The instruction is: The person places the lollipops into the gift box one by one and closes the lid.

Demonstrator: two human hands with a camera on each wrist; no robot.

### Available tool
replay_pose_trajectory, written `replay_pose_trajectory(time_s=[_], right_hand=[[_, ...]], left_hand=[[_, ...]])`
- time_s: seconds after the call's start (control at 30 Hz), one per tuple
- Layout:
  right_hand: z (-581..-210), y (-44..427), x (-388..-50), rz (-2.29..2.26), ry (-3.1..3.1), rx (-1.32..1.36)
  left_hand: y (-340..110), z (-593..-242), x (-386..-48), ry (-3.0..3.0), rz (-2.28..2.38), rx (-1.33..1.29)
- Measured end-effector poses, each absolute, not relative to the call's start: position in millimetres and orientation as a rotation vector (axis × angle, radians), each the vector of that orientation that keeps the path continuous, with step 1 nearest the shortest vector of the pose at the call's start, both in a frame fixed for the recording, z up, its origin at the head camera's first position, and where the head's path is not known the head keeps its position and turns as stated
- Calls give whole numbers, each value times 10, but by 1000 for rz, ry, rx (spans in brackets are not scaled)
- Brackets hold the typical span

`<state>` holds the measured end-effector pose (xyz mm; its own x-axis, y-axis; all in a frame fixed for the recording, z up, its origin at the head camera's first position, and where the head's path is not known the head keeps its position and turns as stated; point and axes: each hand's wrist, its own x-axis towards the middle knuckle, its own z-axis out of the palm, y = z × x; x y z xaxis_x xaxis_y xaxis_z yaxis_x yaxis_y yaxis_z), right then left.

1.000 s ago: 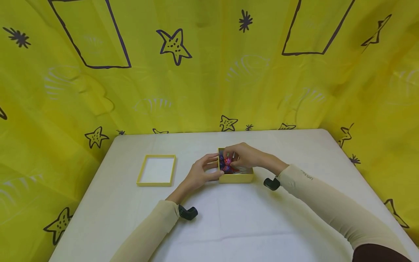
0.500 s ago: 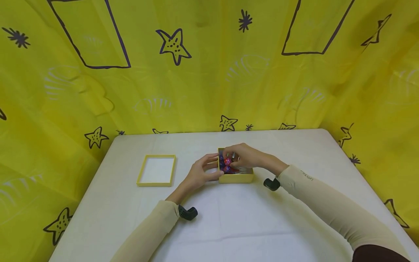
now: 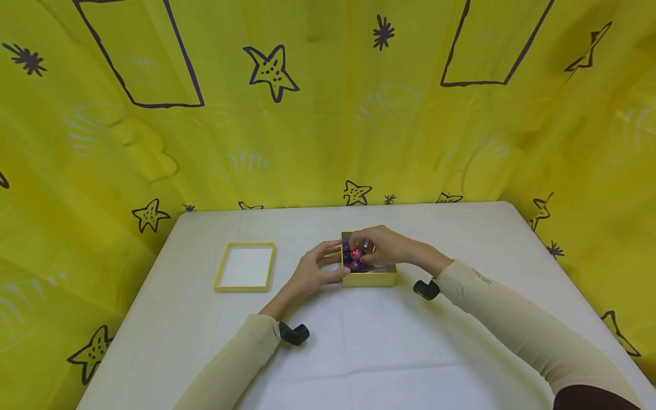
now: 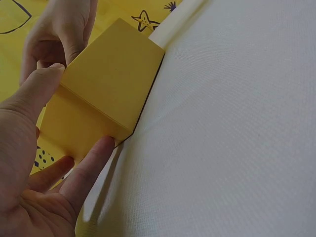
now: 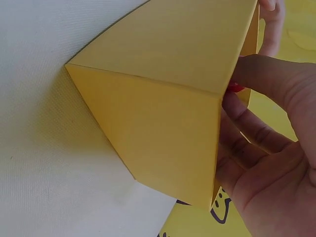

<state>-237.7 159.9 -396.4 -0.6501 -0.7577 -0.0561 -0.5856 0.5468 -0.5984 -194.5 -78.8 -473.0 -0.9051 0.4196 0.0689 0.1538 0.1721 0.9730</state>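
An uncovered yellow box (image 3: 370, 279) stands on the white table. Inside, along its left side, lie several shiny dark purple-blue wrapped candies (image 3: 355, 265). My left hand (image 3: 314, 269) rests on the box's left wall with spread, mostly straight fingers; its thumb touches the rim at the near corner. My right hand (image 3: 385, 245) reaches in over the right side and pinches a red-pink wrapped candy (image 3: 356, 254) between thumb and fingers. In the right wrist view, only a sliver of the red candy (image 5: 236, 88) shows; the box wall hides the fingertips.
To the left of the box lies a yellow-edged lid (image 3: 244, 287) with its white inside facing up. Clear plastic (image 3: 376, 266) shows in the right part of the box. A yellow patterned curtain (image 3: 318, 131) encloses the back and sides of the table (image 3: 328, 353).
My right hand has shifted very slightly within the box, with the red-pink candy still between its fingers. My left hand, the box and the lid have stayed in place.
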Motion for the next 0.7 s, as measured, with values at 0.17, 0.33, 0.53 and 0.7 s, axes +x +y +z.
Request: replay_pose_trajectory(time_s=[0.17, 0.33, 0.53, 0.7], right_hand=[[-3962, 1597, -2372, -794, 2475, -1111], [-3959, 1599, -2359, -802, 2468, -1115], [-3941, 1609, -2354, -801, 2472, -1099], [-3932, 1628, -2354, -813, 2473, -1100]], left_hand=[[-789, -4726, -1941, 2238, 1802, 561], [-794, -4731, -1939, 2235, 1803, 566], [-806, -4709, -1934, 2226, 1792, 583], [-832, -4667, -1932, 2196, 1803, 565]])
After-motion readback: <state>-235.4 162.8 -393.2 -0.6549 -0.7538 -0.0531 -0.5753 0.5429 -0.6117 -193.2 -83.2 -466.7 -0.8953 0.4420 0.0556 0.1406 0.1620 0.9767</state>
